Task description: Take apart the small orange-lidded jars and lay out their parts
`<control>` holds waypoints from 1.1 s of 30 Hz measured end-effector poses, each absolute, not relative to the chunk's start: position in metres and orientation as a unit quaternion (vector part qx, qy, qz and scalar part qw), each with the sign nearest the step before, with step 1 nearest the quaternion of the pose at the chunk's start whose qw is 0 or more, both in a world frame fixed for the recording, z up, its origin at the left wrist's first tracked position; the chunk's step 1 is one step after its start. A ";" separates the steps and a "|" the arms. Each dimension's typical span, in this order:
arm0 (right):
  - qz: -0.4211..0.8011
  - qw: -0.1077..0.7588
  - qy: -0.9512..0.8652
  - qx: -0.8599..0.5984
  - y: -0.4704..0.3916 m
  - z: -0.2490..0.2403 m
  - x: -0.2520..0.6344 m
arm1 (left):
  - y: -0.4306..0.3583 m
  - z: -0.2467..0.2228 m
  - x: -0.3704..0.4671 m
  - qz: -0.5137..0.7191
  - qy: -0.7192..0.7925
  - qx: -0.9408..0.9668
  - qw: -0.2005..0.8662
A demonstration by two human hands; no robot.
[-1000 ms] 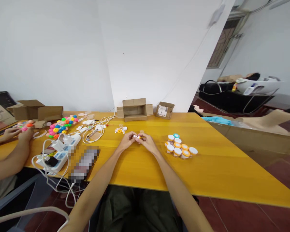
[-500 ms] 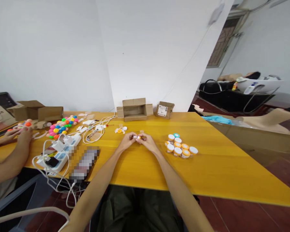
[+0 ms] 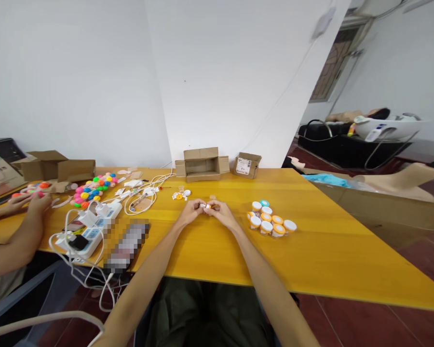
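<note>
My left hand [image 3: 192, 211] and my right hand [image 3: 220, 212] meet above the yellow table [image 3: 210, 255], fingertips closed around small white pieces [image 3: 204, 206] with a touch of orange. Their exact shape is too small to tell. Just behind the hands lie an orange ring [image 3: 179, 196], a white lid [image 3: 187, 193] and small white bits. A clear cup [image 3: 181, 188] stands there too. To the right sits a group of clear jars with white, orange and teal lids [image 3: 266, 217].
Two open cardboard boxes [image 3: 202, 167] [image 3: 246, 165] stand by the wall. At left are a power strip [image 3: 94, 231] with white cables, a phone [image 3: 127, 246], colourful balls [image 3: 90, 192] and another person's hands [image 3: 39, 202]. A large carton [image 3: 376, 207] stands beyond the right edge.
My hands stay in nearly the same place, with the small white pieces turned slightly between the fingertips. At left, the other person's hand has shifted a little.
</note>
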State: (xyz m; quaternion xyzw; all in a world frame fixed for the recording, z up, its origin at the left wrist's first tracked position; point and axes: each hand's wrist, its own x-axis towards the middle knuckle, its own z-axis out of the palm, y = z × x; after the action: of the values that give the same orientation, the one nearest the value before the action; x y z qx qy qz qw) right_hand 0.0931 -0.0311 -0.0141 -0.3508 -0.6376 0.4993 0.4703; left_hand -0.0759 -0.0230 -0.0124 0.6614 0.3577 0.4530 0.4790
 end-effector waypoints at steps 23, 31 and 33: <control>0.456 0.487 -0.654 -0.356 -0.033 -0.014 0.087 | -0.025 -0.005 -0.079 0.438 0.378 0.654 0.487; 0.428 0.491 -0.667 -0.362 -0.032 -0.018 0.087 | -0.023 -0.004 -0.081 0.457 0.388 0.666 0.444; 0.423 0.488 -0.668 -0.369 -0.032 -0.018 0.086 | -0.023 -0.004 -0.081 0.464 0.392 0.666 0.433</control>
State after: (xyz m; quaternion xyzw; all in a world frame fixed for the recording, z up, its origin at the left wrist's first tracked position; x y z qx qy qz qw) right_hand 0.0858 -0.0323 -0.0184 -0.3695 -0.6683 0.4225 0.4881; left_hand -0.0806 -0.0230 -0.0036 0.6657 0.3925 0.4636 0.4333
